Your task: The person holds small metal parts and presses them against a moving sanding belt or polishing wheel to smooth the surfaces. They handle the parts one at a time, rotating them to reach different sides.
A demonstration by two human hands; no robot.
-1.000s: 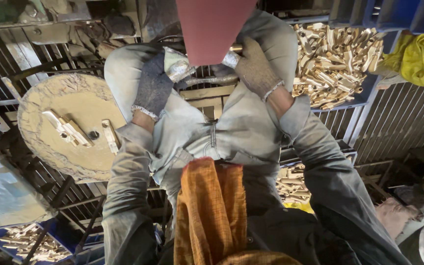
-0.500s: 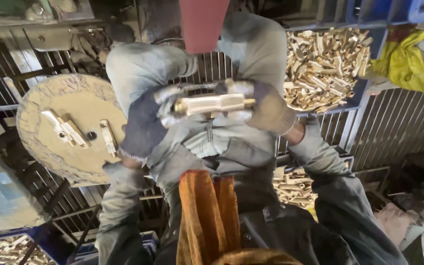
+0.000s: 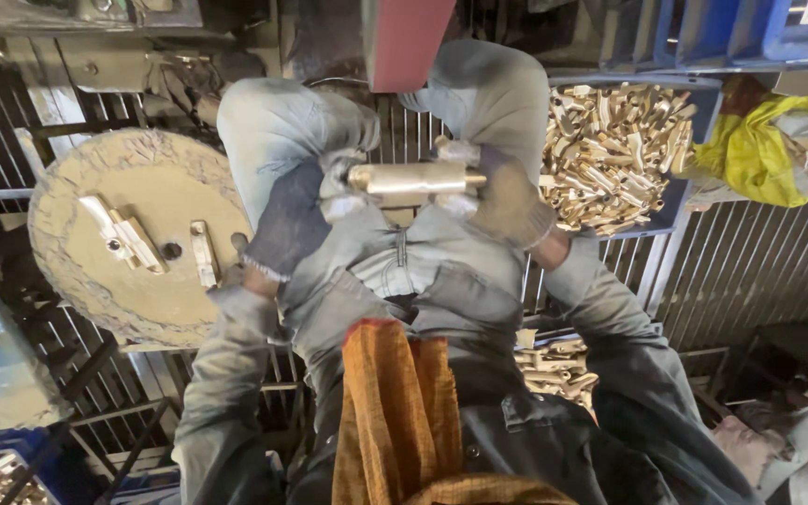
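Head view: 2 gloved hands hold a short brass cylindrical fitting (image 3: 413, 180) level, above the lap & just below a red sanding belt (image 3: 407, 42). Left hand (image 3: 296, 220), in a dark knit glove, has fingers wrapped on the fitting's left end; right hand (image 3: 507, 201), in a brownish glove, has fingers clamped on its right end. Blue bin of loose brass parts (image 3: 610, 154) sits to the right, near the right hand. Round dusty disc w/ 3 brass pieces (image 3: 142, 238) lies left. Orange cloth (image 3: 395, 411) drapes over the lap.
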